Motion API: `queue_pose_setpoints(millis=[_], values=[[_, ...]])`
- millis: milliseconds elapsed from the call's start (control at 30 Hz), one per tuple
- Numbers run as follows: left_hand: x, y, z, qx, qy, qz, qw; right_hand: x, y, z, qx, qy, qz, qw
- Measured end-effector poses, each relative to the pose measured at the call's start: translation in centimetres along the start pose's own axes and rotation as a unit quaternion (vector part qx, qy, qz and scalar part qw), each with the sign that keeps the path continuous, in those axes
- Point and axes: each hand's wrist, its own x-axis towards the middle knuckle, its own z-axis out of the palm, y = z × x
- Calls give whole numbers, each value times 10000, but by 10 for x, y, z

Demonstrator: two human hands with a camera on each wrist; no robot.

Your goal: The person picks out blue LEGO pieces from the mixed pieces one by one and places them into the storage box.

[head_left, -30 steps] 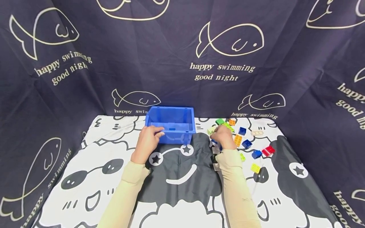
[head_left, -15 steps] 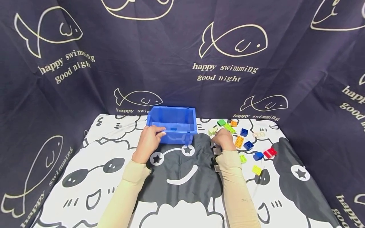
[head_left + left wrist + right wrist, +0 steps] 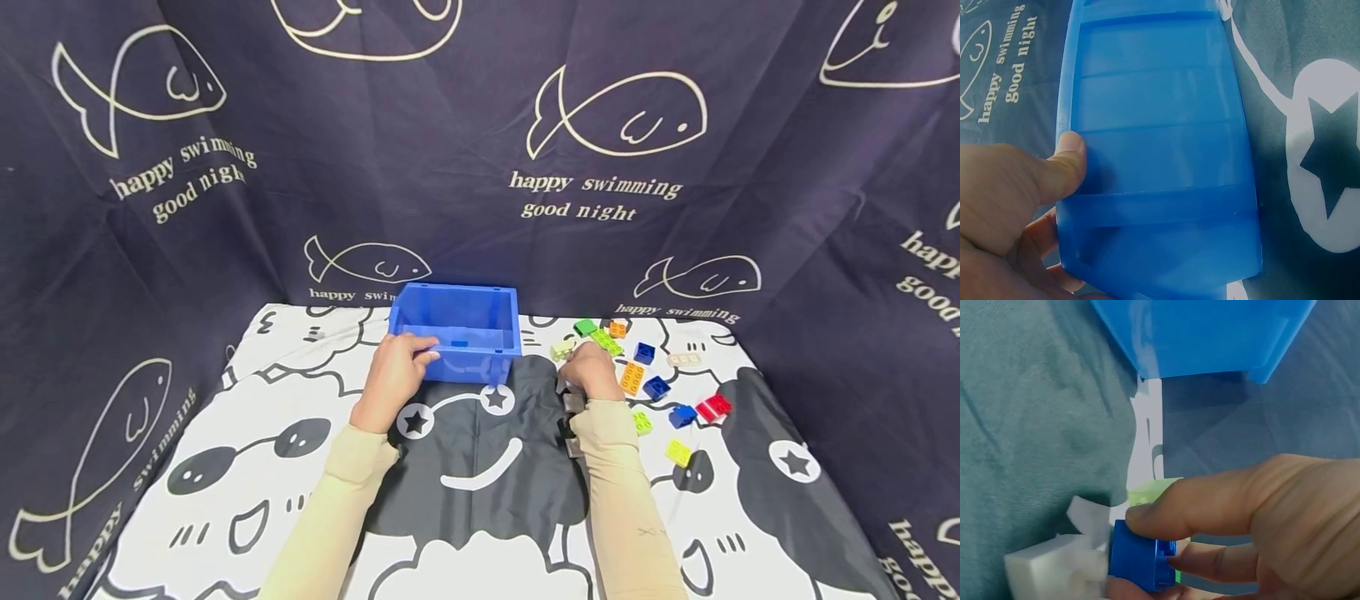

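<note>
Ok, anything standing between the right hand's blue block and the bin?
Yes: a pale green block lies just past the blue block, toward the bin, partly behind the right hand. Then only cloth and the bin's wall.

Blue plastic bin (image 3: 465, 365): one
Blue studded plastic bricks (image 3: 1138, 559): four
Orange bricks (image 3: 632, 378): two
Lime bricks (image 3: 607, 342): two
Pale-green brick (image 3: 561, 348): one
Green brick (image 3: 585, 327): one
Yellow brick (image 3: 678, 452): one
Peach brick (image 3: 684, 359): one
Whitish bricks (image 3: 1050, 569): at least two
Red bricks (image 3: 714, 407): unclear

bin (image 3: 472, 367): far part of surface (image 3: 480, 500), left of loose bricks (image 3: 632, 379) | left fingers (image 3: 412, 340): over bin's near rim, left end | held brick (image 3: 1135, 553): between right fingers (image 3: 1217, 561), right of bin | curtain (image 3: 465, 150): behind bin and bricks
</note>
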Motion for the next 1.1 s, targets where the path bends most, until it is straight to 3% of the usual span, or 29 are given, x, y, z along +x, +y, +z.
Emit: queue_pose_setpoints(millis=[167, 300, 433, 667, 1100], values=[[-1, 1, -1, -20, -44, -78, 10000, -6, 0, -7, 76, 83, -270, 9996], [-1, 2, -1, -19, -48, -123, 9999, -16, -3, -17, 312, 392, -486, 9976], [-1, 3, -2, -37, -41, -143, 9999, -26, -9, -28, 457, 705, -537, 9950], [-2, 3, -3, -52, -36, -131, 9999, -38, -16, -43, 636, 833, -567, 9929], [-2, 1, -1, -55, 81, 50, 9999, -60, -26, -60, 1077, 1500, -921, 9785]])
